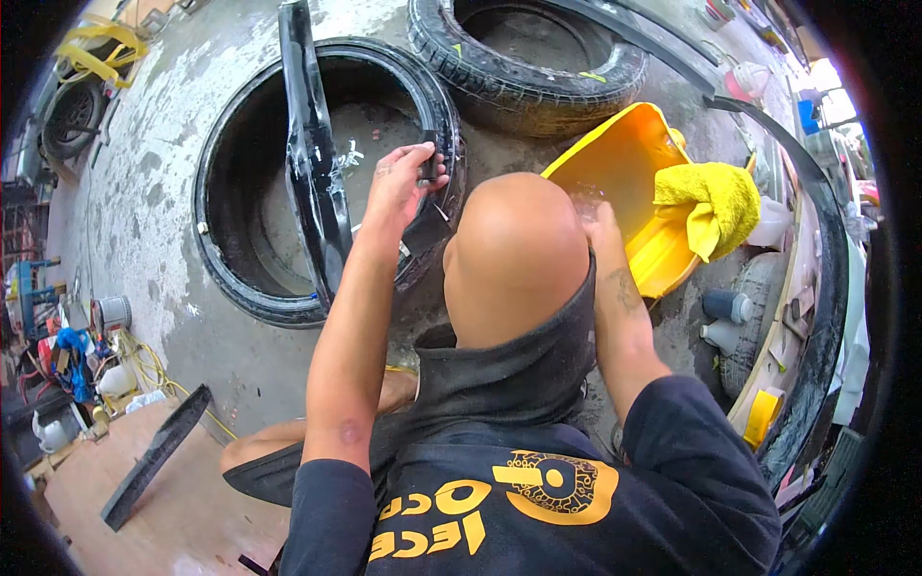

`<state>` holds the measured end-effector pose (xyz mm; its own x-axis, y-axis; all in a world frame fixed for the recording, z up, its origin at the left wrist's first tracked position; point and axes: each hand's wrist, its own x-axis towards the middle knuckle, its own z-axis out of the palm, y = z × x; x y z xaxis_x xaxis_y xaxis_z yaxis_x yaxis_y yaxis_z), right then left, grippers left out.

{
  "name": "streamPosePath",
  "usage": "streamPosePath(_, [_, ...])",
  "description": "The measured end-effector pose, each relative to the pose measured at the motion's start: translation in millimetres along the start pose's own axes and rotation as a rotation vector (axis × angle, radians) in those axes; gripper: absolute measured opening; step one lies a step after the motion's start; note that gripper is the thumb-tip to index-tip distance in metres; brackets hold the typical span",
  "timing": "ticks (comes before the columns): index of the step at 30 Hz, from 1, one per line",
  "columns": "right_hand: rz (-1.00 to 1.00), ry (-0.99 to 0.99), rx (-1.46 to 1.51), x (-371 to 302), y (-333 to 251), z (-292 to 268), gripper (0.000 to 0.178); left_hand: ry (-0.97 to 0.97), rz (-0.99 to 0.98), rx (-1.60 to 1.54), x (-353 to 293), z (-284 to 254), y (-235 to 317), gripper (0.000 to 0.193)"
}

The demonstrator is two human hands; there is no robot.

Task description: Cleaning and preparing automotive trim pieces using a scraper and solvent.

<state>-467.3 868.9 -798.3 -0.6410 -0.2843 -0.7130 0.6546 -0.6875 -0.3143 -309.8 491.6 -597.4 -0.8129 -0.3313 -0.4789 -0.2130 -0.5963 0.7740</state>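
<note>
My left hand is closed in a pinch on a small black piece, above the right rim of a tyre lying flat on the floor. A long glossy black panel with white reflections rests across that tyre. Beyond my raised knee, my right hand is beside a curved yellow plastic shell. The knee hides part of this hand, and its fingers do not show well enough to tell their state. A yellow cloth hangs over the shell's right edge.
A second tyre lies at the far side, with a long black strip curving from it down the right. Bottles stand by another tyre at right. A board with a dark bar lies at lower left.
</note>
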Motion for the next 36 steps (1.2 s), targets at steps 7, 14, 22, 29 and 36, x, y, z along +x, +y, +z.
streamPosePath(7, [0.016, -0.625, -0.467, -89, 50, 225, 0.03, 0.055, 0.008, 0.007, 22, 7, 1, 0.019])
streamPosePath(14, [0.074, -0.694, -1.003, -99, 138, 293, 0.036, -0.048, -0.001, -0.247, 46, -3, -8, 0.011])
streamPosePath(22, [-0.195, -0.915, -1.497, -127, 83, 375, 0.04, 0.093, 0.312, 0.151, -38, -43, 38, 0.025])
streamPosePath(29, [-0.321, -1.273, -1.903, -235, 136, 444, 0.049, 0.119, 0.369, 0.182, -152, -85, 53, 0.024])
streamPosePath(36, [0.01, -1.468, -1.531, -238, 276, 357, 0.039, 0.161, 0.392, -0.049, -227, -129, 40, 0.026])
